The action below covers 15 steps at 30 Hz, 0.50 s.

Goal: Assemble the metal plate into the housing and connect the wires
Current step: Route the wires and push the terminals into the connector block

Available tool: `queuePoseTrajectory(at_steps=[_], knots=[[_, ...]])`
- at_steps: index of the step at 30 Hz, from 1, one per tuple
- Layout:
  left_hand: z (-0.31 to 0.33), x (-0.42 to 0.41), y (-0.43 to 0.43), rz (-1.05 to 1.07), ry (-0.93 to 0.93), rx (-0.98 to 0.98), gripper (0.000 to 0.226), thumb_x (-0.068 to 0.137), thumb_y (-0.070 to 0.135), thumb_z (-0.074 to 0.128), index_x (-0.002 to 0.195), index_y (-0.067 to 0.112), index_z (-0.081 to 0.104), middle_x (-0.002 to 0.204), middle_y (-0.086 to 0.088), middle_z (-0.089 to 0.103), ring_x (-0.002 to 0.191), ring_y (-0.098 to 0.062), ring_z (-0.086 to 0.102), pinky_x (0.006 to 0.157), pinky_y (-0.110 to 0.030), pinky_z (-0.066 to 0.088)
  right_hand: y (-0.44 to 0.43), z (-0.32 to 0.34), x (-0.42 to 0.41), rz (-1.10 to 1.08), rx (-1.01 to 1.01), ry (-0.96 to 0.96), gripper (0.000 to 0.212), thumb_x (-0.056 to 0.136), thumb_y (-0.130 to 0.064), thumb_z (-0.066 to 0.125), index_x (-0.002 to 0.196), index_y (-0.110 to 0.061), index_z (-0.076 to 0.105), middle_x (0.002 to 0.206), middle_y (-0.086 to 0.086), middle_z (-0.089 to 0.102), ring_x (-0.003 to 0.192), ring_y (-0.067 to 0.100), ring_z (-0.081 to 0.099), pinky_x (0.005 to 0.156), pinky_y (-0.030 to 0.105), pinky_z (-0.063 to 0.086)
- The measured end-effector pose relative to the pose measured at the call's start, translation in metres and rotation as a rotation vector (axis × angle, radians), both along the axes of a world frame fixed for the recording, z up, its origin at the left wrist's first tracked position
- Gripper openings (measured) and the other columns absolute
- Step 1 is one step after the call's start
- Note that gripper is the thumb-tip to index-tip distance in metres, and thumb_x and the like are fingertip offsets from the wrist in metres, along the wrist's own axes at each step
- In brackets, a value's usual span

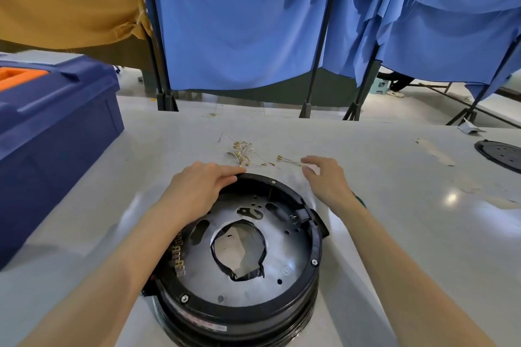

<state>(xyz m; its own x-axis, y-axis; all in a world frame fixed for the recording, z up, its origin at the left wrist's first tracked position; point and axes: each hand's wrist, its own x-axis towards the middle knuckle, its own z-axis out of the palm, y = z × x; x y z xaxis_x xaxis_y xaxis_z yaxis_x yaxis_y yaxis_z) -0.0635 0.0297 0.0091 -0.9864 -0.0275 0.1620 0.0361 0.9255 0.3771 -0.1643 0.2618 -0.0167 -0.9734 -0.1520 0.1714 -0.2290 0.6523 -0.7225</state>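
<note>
A round black housing [315, 245] stands on the table in front of me. Inside it lies a silvery metal plate [284, 245] with a large central hole and several small cut-outs. My left hand [203, 186] rests on the housing's far left rim, fingers curled over the edge. Beyond the housing lies a loose bunch of thin white wires [245, 153] with brass terminals. My right hand [324, 177] reaches to the right end of these wires and pinches one wire [290, 161] between thumb and fingertips.
A dark blue toolbox [56, 127] with an orange handle stands at the left. A black round lid [500, 153] lies at the table's far right edge. Blue curtains on black stands [310, 101] hang behind the table.
</note>
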Motion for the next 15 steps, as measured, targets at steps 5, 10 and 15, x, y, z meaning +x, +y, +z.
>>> queuePoseTrajectory(at_steps=[5,10,15], knots=[[0.000,-0.003,0.000,0.005,-0.008,-0.008,0.033,0.102,0.039,0.041,0.130,0.051,0.053,0.132,0.003,0.062,0.117,-0.028,0.056,0.092,-0.042,0.048,-0.033,-0.022,-0.036,-0.007,0.457,0.063,0.043,0.101,-0.012,0.038,0.144,-0.006,0.038,0.155,0.012,0.032,0.143,0.033,0.025,0.115,0.044,0.022],[-0.001,-0.002,0.000,0.004,-0.014,-0.033,0.034,0.102,0.040,0.038,0.131,0.053,0.049,0.129,0.001,0.063,0.116,-0.028,0.056,0.091,-0.041,0.048,-0.033,-0.025,-0.044,-0.130,0.516,0.089,0.029,0.095,-0.003,0.039,0.117,-0.001,0.058,0.124,0.017,0.055,0.119,0.036,0.041,0.096,0.039,0.035],[-0.002,-0.002,0.000,0.014,-0.008,-0.016,0.033,0.102,0.040,0.038,0.130,0.054,0.050,0.129,0.004,0.063,0.116,-0.026,0.057,0.091,-0.039,0.047,-0.028,-0.028,-0.045,-0.174,0.425,0.128,0.026,0.092,0.000,0.041,0.105,-0.003,0.064,0.110,0.014,0.059,0.108,0.032,0.042,0.087,0.037,0.037]])
